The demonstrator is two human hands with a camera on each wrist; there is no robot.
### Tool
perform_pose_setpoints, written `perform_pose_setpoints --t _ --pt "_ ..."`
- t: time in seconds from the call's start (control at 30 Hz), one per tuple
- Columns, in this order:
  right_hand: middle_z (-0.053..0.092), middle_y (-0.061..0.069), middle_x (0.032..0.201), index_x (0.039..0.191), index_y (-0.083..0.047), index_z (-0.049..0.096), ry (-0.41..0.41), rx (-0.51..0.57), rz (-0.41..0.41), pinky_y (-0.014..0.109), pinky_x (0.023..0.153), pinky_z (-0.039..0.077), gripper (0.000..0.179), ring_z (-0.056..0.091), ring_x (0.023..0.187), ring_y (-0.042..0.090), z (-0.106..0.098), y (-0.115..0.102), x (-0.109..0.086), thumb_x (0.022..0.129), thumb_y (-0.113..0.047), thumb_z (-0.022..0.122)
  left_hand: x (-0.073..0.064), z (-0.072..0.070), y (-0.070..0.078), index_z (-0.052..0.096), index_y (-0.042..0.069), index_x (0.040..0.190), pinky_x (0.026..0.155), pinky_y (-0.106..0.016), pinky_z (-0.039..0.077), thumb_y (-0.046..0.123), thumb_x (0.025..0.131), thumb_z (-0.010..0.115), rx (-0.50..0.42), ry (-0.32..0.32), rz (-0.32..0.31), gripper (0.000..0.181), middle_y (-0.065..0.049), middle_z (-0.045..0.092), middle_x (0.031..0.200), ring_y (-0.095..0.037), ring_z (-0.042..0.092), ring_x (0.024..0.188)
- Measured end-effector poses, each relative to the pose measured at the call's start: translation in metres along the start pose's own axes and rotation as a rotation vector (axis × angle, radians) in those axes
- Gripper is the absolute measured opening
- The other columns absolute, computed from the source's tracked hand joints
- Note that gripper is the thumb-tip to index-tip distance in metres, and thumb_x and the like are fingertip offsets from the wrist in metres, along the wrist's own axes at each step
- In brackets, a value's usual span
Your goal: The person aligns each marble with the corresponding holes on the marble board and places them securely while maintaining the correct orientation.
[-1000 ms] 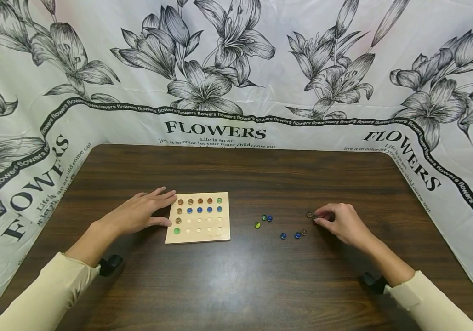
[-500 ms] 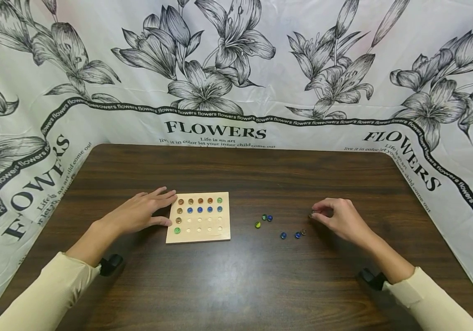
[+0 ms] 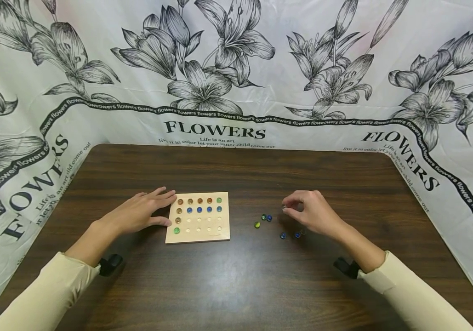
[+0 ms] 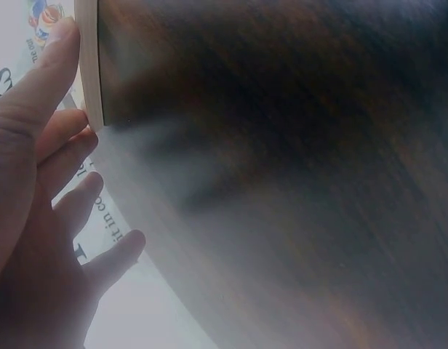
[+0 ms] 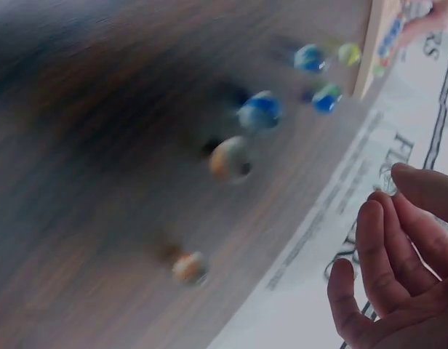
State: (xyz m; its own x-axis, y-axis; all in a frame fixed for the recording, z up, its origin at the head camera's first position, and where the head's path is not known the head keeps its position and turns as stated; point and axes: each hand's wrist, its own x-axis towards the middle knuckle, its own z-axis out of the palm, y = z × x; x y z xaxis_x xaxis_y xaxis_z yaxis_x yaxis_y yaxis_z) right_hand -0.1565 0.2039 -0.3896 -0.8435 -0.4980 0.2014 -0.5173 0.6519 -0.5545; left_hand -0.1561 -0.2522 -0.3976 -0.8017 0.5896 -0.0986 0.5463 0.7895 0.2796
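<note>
My left hand rests at the left edge of a light wooden marble board, its fingers loosely spread and thumb along the edge. In the left wrist view, the thumb lies against the board's side. Brown, blue and green marbles fill the board's two far rows and left column; the other hollows hold none. Over the table right of the board, my right hand pinches a small clear marble between thumb and fingertips. The right wrist view shows that marble mostly hidden by the fingers.
Between board and right hand lie a yellow-green marble, a green marble and a blue marble. Nearer are two blue marbles, with a brownish marble beside one. Another orange-white marble lies apart. A flowered cloth surrounds the table.
My right hand picked up a marble at the right and moved left with it, toward the board. My left hand and the board have stayed in place.
</note>
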Motion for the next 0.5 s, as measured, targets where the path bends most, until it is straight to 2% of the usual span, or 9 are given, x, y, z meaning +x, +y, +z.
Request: perform_pose_setpoints --t 0.27,0.5 --pt "0.072 -0.001 0.090 0.098 -0.003 0.076 -0.093 -0.007 -0.074 0.035 0.072 0.057 0.012 0.066 0.079 0.009 0.026 -0.030 0.023 0.087 -0.008 0.077 0.001 0.000 -0.002 0.044 0.004 0.149 0.104 -0.072 0.028 0.046 0.094 0.064 -0.002 -0.019 -0.015 0.072 -0.015 0.041 0.155 -0.043 0.028 0.145" --pt "0.070 -0.004 0.089 0.098 -0.007 0.076 -0.169 -0.055 -0.121 0.024 0.070 0.052 0.011 0.063 0.077 0.005 0.049 -0.054 0.039 0.088 -0.012 0.076 0.001 0.000 -0.002 0.044 0.003 0.150 0.105 -0.072 0.028 0.045 0.094 0.066 -0.009 -0.025 -0.020 0.073 -0.015 0.040 0.155 -0.043 0.028 0.145"
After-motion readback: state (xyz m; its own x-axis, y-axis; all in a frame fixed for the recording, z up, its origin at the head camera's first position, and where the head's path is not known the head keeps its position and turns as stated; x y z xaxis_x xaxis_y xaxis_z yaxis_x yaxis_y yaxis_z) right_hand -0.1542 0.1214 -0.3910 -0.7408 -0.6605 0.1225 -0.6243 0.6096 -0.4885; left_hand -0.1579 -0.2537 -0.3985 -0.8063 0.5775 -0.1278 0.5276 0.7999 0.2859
